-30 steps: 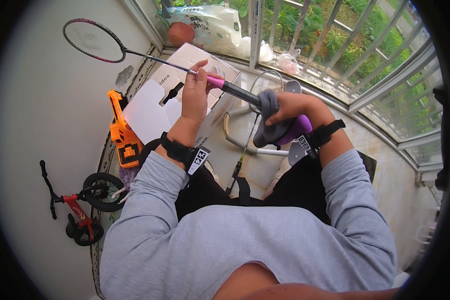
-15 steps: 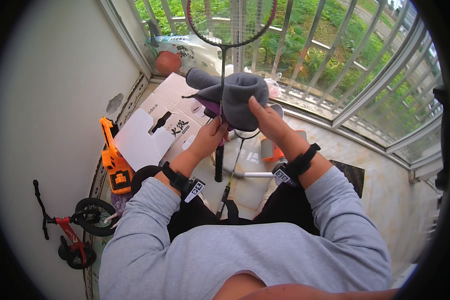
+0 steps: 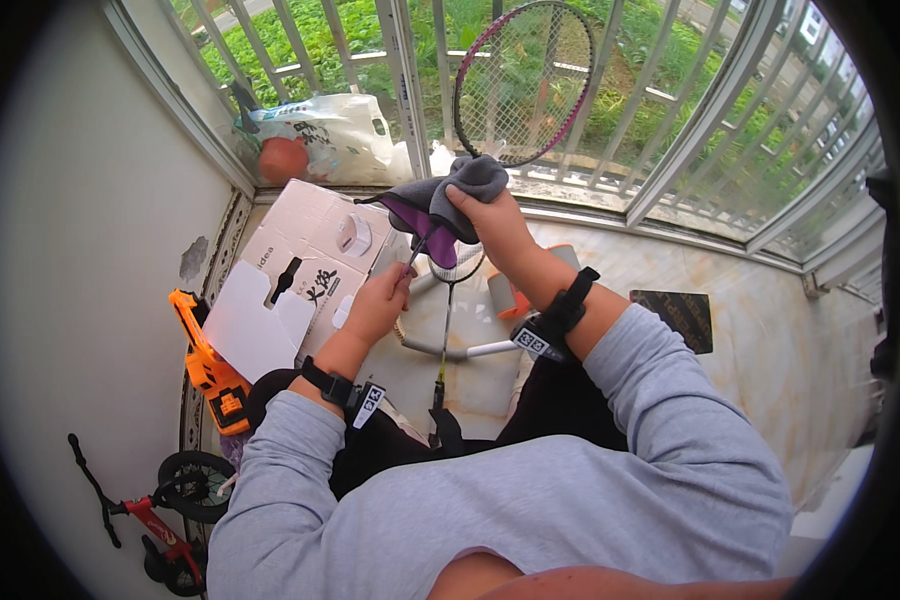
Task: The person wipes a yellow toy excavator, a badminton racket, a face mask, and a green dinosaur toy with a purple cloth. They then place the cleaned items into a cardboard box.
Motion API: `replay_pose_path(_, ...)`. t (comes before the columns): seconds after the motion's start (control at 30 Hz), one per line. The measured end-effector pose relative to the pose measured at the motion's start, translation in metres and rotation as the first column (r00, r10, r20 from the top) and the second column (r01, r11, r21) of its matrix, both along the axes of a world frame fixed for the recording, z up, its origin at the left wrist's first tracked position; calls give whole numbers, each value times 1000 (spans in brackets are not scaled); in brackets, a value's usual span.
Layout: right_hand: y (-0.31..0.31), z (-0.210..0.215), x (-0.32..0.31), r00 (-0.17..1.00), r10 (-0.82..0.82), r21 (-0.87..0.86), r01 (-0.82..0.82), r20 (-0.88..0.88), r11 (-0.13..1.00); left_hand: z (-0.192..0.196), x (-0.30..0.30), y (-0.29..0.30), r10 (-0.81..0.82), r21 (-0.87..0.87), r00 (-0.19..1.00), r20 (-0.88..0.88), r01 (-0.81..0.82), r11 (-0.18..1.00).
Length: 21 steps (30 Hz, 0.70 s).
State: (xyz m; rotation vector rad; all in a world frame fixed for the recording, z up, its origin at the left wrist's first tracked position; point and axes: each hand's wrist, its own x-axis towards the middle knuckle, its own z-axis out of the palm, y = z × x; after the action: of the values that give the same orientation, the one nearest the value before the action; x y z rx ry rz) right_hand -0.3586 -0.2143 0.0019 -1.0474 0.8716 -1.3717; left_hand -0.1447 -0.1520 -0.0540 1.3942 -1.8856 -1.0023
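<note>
Both hands work a badminton racket held upright before the balcony railing.

The left hand [image 3: 375, 303] is closed around the lower shaft of the badminton racket [image 3: 523, 82], fingers curled tight. Above it, the right hand [image 3: 490, 222] pinches a grey-and-purple cloth [image 3: 440, 200] against the shaft just beneath the racket's oval head. A second racket [image 3: 444, 340] lies on the floor below. Left sits a cardboard box [image 3: 305, 265] and an orange toy [image 3: 205, 365]; beyond, the white railing [image 3: 670, 130].
</note>
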Motion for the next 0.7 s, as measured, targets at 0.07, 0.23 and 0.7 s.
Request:
replay_pose_path(0.07, -6, 1, -8, 998, -26, 3, 27, -51, 1000, -1, 2, -1, 16, -53, 1000, -10, -17, 998)
replay_pose_path(0.23, -20, 10, -33, 934, -349, -31, 348, -70, 937, 2, 10, -4, 82, -158, 997, 6, -80, 984)
replay_pose_path(0.7, -53, 34, -99, 615, -722, -768, 280, -316, 576, 28, 9, 5, 44, -424, 984, 171, 33, 905)
